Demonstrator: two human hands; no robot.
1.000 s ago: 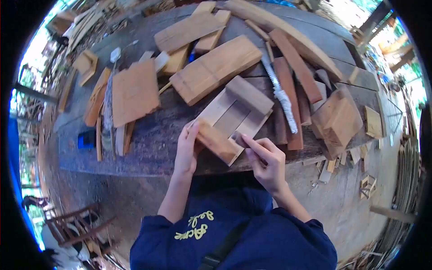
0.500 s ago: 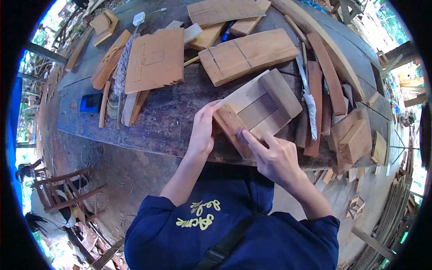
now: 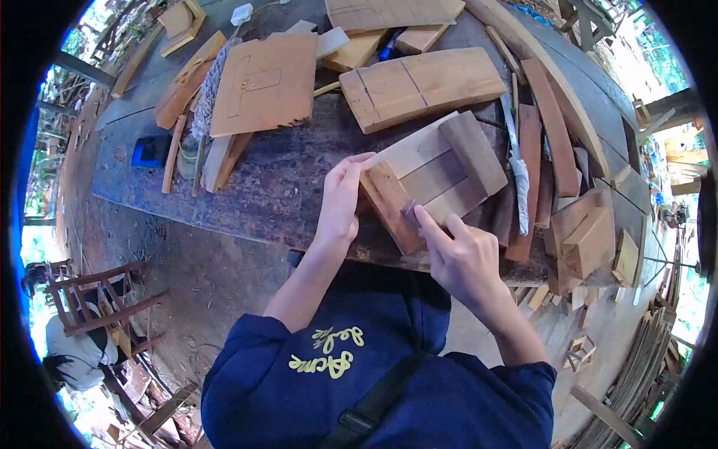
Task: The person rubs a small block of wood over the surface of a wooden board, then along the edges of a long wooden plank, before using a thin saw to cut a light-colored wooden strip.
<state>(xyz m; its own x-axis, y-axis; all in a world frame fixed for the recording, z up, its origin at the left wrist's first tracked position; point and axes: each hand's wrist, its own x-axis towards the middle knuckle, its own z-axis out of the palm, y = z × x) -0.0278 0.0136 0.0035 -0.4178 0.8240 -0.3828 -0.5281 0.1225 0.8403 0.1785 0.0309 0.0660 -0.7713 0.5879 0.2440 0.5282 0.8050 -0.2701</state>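
A wooden frame with thick side pieces and pale and dark slats between them rests tilted at the workbench's near edge. My left hand is closed around its left corner, thumb side toward me. In my right hand, a small brown piece of sandpaper is pinched under the fingertips and pressed on the inner edge of the frame's near-left side. The palm side of the right hand is hidden.
The dark workbench carries a marked board, a thick plank with pencil lines, a phone and a white-wrapped blade. Wood blocks sit at right. A person is at lower left.
My right hand has slid the sandpaper slightly up along the frame's side. The left hand keeps its hold, and the whole view has shifted a little.
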